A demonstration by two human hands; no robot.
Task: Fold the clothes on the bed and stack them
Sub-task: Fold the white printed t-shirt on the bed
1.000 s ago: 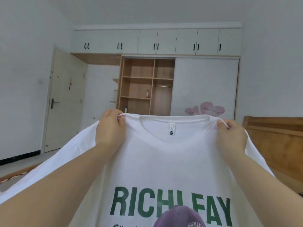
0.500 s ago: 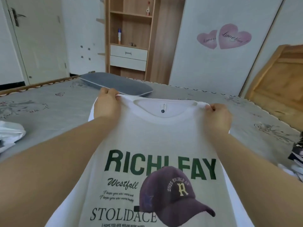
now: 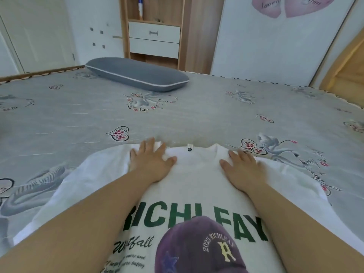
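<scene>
From the head view, a white T-shirt point(image 3: 197, 186) with green lettering and a purple cap print lies print-side up on the bed point(image 3: 177, 119), spread at the near edge, its collar pointing toward the far side where a grey pillow point(image 3: 137, 74) sits by the far edge. The left hand point(image 3: 151, 160) rests flat on the shirt's left shoulder just beside the collar, its grip apart, fingers straight and spread, holding nothing. The right hand point(image 3: 242, 166) lies the same way on the right shoulder, grip apart too, palm down on the cloth. Both sleeves fan out to either side and look unfolded; the lower hem is out of sight below the frame. Beyond the bed stand a wooden shelf unit with white drawers point(image 3: 154, 39) and a white wardrobe door with pink heart stickers point(image 3: 291, 4). As a judgement, this shirt is only laid out and being smoothed, so no fold is yet made on it; the sleeves and body are left to fold, then the stacking, and no finished stack shows in this view
</scene>
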